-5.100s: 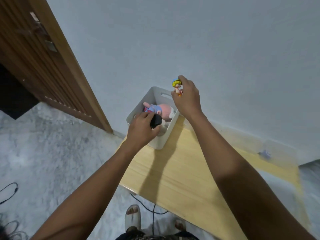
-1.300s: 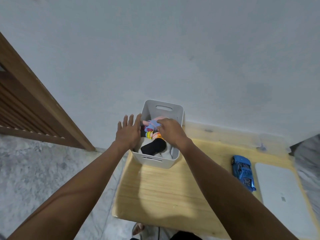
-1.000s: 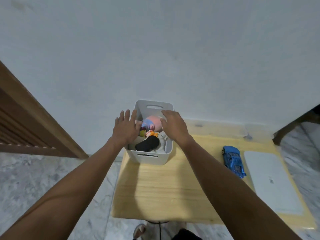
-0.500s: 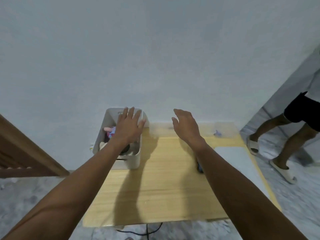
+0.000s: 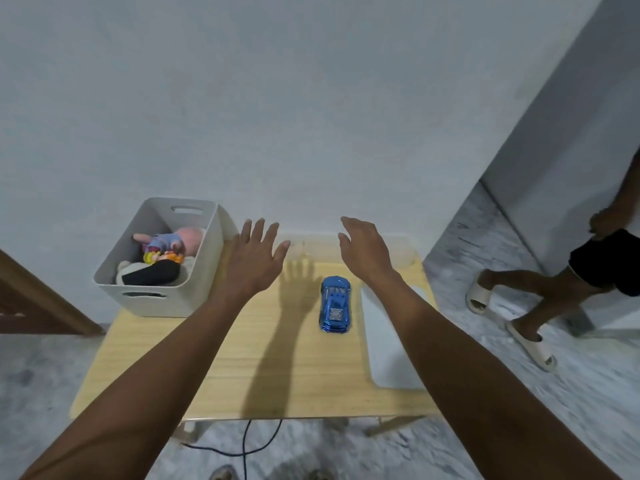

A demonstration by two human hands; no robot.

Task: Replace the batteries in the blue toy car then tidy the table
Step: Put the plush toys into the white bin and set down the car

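wooden table (image 5: 263, 375) looking mostly tidy: toys sitting in white bin (image 5: 194, 292), blue toy car (image 5: 334, 304) still out, left hand (image 5: 254, 259) and right hand (image 5: 365, 249) hovering apart, empty, fingers spread.

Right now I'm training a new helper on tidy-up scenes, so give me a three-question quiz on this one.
1. True or false: the left hand grips the blue toy car.
2. Where are the soft toys? A) on the white pad B) in the white bin C) on the floor
3. Fill in: the car stands on the wooden ____, between the bin and the pad.

Key: 1 false, both hands, the right hand too, are held above the table with nothing in them; 2 B; 3 table.
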